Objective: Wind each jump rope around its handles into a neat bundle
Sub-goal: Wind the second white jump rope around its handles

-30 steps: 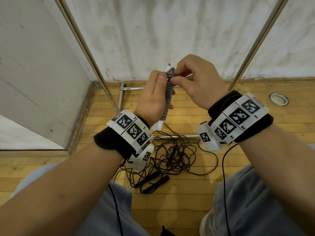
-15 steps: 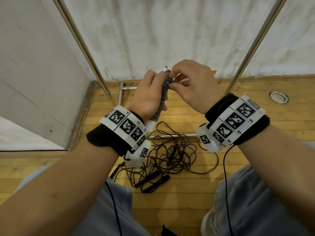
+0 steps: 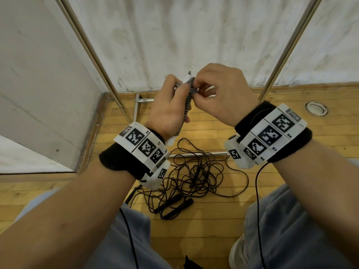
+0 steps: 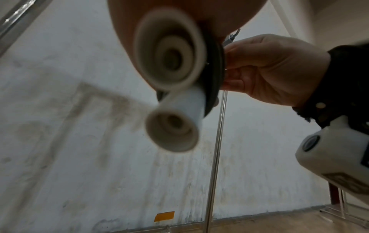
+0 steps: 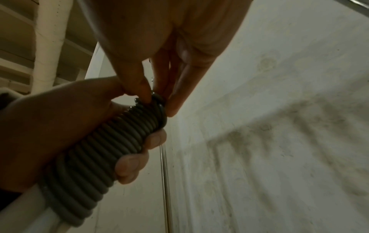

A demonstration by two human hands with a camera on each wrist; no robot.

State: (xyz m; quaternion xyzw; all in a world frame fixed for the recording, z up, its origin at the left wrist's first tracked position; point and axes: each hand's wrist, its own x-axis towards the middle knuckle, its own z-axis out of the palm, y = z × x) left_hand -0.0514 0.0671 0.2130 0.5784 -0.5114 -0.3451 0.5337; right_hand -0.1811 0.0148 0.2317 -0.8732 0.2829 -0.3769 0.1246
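Against a stained wall, white handles (image 4: 175, 108) tightly coiled in grey rope (image 5: 111, 146), left grip (image 3: 167, 111) clasping, right grip (image 3: 219, 94) pinching top coil.

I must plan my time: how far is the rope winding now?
Nearly done: grey rope coils cover the white handles, gripped by the left hand. In hand: the right hand pinches the top turns. Left: the tangled black jump ropes on the wooden floor.

You face a stained white wall (image 3: 194, 35) above a wood floor (image 3: 213, 220), with 2 slanted metal poles (image 3: 91, 53).
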